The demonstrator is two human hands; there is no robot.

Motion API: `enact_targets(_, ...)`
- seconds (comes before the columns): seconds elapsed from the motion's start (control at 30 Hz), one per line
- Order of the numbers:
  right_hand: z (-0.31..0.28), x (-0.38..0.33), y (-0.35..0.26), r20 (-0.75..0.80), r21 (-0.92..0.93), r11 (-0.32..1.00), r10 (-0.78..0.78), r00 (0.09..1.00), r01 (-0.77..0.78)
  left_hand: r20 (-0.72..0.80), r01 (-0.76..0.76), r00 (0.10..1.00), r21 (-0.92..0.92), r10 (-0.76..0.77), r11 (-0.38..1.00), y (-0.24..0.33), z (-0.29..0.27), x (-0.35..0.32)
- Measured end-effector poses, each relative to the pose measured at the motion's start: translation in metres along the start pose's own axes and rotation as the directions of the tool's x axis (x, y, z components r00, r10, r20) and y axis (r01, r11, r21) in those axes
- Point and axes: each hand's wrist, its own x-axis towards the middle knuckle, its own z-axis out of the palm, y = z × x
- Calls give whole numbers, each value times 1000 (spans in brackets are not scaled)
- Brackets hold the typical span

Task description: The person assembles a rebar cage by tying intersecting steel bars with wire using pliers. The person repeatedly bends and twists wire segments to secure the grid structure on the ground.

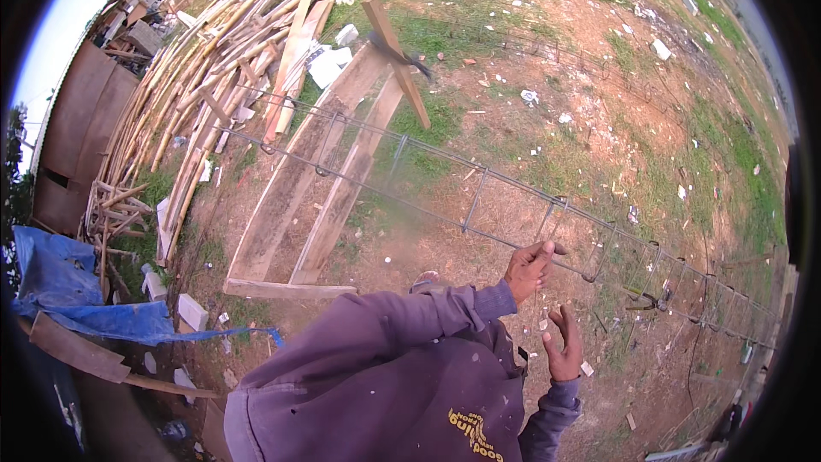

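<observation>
Outdoors on patchy red earth and thin grass strewn with pale rubble, we stand beside a long rebar cage (pixel 479 192), thin grey steel bars ringed at intervals by rectangular stirrups, running from the plank trestle (pixel 316 197) toward the lower right. Our left hand (pixel 528 267), at the end of a purple sleeve, is pinched shut on the cage's near bar, thumb and fingers closed on the rod. Our right hand (pixel 564 346) hangs just below the cage with fingers spread, its grip released and holding nothing. Beyond the trestle, on the far side from us, lies a heap of pale, rough poles (pixel 197 94); a crumpled blue tarpaulin (pixel 77 291) sits to the trestle's near left. We judge the cage springy and lightly supported: a careless tug could sway it or slide it off the weathered planks, and the bare stirrup ends and tie wire could scratch or snag our unprotected fingers.
</observation>
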Motion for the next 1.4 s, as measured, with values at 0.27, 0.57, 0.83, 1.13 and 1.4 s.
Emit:
enact_targets(0.27, 47, 36, 70, 84, 614, 743, 272, 959, -265, 56, 57, 985, 793, -166, 607, -89, -58, 14)
enact_targets(0.57, 119, 75, 204, 16, 494, 737, 523, 852, -462, -4, -16, 994, 982, -106, -187, -84, -105, 44)
enact_targets(0.83, 158, 162, 222, -293, 524, 796, 502, 814, -302, -145, 76, 958, 960, -249, -268, -62, -126, 129)
enact_targets(1.13, 139, 157, 186, -337, 491, 814, 506, 794, -310, 53, 195, 820, 910, -569, 366, -104, -132, 173)
enact_targets(1.4, 144, 155, 189, -267, 662, 681, 606, 750, -315, 66, 141, 802, 944, -594, 297, -98, -120, 175)
